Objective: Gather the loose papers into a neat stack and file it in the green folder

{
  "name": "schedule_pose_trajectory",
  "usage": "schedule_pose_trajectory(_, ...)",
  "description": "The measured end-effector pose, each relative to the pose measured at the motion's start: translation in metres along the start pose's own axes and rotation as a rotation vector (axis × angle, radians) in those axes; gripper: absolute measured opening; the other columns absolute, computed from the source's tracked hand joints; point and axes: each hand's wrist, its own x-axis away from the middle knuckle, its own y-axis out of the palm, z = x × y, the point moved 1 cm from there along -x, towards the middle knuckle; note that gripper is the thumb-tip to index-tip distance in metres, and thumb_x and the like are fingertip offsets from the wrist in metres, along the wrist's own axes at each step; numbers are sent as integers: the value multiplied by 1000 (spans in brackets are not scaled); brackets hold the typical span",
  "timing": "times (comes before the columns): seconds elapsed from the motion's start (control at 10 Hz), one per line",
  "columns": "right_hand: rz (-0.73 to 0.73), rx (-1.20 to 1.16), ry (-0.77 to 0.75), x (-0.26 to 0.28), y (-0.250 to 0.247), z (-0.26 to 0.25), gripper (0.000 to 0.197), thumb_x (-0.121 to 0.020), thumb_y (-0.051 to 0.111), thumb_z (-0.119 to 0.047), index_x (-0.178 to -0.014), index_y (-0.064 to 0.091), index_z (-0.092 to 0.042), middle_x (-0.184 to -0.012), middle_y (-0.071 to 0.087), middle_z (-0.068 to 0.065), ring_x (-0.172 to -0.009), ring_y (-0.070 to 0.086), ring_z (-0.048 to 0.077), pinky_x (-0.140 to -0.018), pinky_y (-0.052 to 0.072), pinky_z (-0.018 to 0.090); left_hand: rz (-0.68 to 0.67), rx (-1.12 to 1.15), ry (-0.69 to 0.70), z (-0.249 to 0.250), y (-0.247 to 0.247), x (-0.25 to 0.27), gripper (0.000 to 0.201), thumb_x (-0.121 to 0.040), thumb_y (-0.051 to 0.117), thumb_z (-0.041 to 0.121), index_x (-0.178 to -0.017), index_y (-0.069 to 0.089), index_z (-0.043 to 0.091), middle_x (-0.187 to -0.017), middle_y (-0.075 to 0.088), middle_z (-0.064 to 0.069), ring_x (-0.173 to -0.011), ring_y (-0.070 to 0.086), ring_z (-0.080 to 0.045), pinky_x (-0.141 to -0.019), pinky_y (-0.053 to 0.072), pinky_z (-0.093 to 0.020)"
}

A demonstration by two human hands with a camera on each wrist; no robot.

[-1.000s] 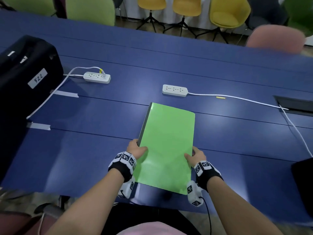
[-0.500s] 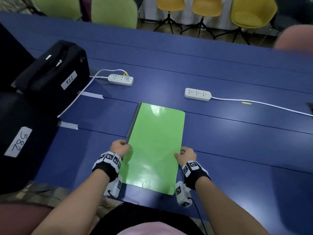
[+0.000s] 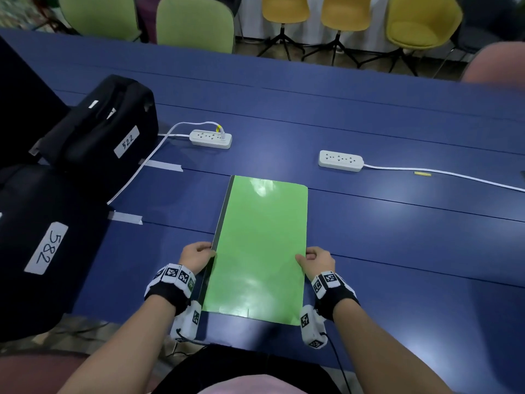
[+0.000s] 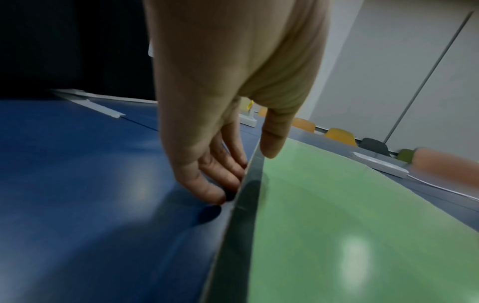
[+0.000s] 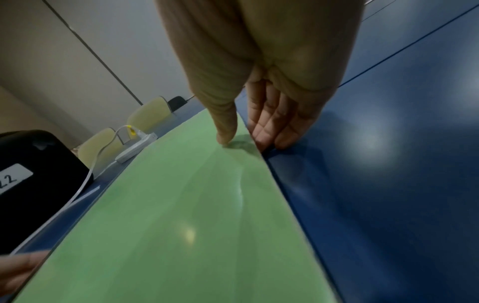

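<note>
On the blue table (image 3: 369,237) the closed folder (image 3: 261,245) runs lengthwise away, left hand (image 3: 196,258) and right hand (image 3: 318,261) pinching its long edges

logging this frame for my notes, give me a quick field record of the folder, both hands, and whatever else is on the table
folder: flat green plastic folder with dark spine on its left, closed, lying on the blue table
left hand: grip pinches the spine edge, thumb on top
right hand: grip pinches the opposite long edge, thumb on cover
loose papers: none visible
other items: two white power strips, two black labelled bags
</note>
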Motion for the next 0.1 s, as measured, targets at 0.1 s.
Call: schedule_pose_trajectory(0.1,68,-92,-56,1,-22,6,31,-83,67,-25,-111,66,-13,-84,64,0,-90,60,19,-86,47,26,136,-61,-49,-20,-21,-3,14,-77,60,-2,-71,71,4,-83,71,-12,-85,65,-27,-83,54,-34)
